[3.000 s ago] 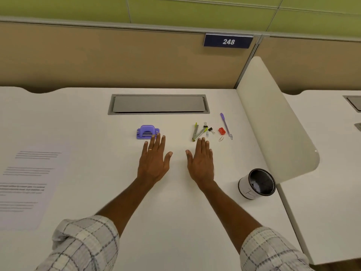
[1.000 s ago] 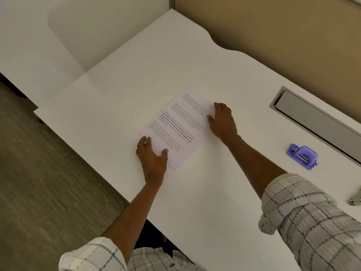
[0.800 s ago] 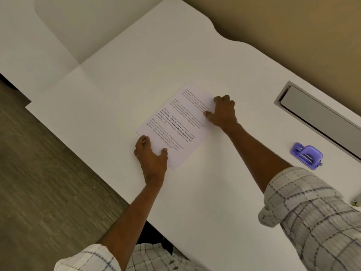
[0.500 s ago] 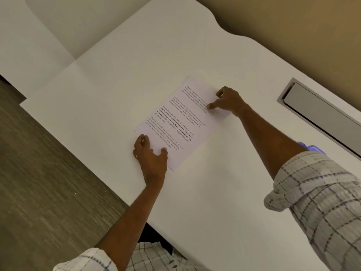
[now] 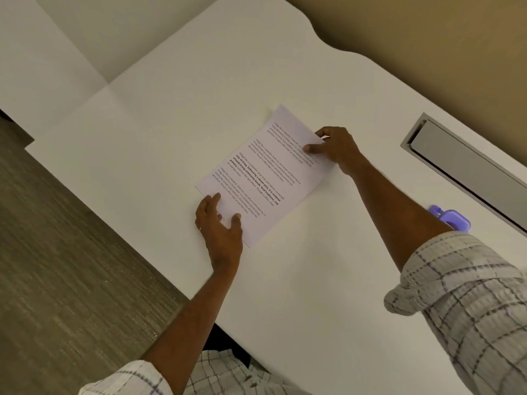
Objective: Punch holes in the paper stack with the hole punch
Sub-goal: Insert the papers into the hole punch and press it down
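Earlier flat, the paper stack [image 5: 256, 172] is pinched at its edge by the right hand [image 5: 336, 149] for lifting, steadied by the spread left hand [image 5: 221, 226].

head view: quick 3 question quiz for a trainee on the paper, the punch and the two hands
1. True or false: the hole punch sits on top of the paper stack.
2. Fill in (near or far): the left hand rests on the stack's ___ corner, as seen from the person.
3. Pick one: the right hand A) pinches the stack's edge, B) holds the hole punch, C) is curled and holds nothing.

Key
1. False: it stands on the desk, apart from the stack.
2. near
3. A
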The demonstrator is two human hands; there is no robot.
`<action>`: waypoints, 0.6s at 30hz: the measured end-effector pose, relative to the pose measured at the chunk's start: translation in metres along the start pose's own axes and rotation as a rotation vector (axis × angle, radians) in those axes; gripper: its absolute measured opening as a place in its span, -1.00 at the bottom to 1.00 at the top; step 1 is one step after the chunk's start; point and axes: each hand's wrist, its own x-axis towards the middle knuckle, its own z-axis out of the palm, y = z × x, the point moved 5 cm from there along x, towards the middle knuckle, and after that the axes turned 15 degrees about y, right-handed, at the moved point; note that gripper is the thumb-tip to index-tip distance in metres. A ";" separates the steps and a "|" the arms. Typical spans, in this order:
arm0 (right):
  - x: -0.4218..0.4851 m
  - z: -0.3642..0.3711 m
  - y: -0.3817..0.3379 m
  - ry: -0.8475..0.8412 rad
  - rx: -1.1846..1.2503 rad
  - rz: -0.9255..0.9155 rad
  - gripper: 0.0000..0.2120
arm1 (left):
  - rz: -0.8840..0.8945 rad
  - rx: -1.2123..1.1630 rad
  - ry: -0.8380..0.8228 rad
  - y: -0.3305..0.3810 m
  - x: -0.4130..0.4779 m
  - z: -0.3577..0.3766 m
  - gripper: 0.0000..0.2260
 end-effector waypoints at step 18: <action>-0.068 -0.061 0.056 -0.085 0.351 0.227 -0.70 | -0.508 -0.474 -0.293 -0.001 0.003 -0.012 -0.73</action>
